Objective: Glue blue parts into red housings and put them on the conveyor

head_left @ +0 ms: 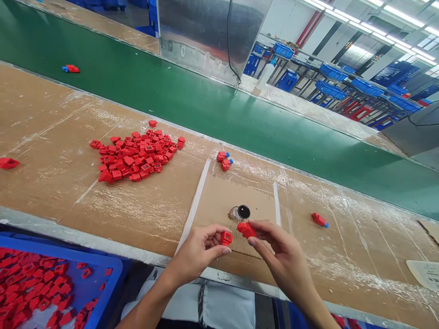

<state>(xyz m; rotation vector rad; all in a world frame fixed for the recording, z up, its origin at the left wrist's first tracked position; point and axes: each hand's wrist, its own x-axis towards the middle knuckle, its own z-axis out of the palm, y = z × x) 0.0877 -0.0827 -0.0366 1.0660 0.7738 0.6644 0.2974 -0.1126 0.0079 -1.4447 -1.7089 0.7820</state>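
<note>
My left hand [202,249] pinches a small red square plastic part [226,238] between thumb and fingers. My right hand [277,249] grips another red plastic piece [246,229] just to the right of it, the two parts almost touching. Both hands hover over the near edge of the cardboard-covered workbench [154,210]. Just beyond the hands a small round black fixture [243,212] sits in the cardboard. A heap of several red parts [135,155] lies to the far left of the hands.
Two or three red-and-blue assembled pieces [224,160] rest near the green conveyor belt [206,100]; one more [319,220] lies at right, another [70,68] on the belt. A blue bin [109,274] of red parts stands at lower left. Blue crates [331,73] fill racks behind.
</note>
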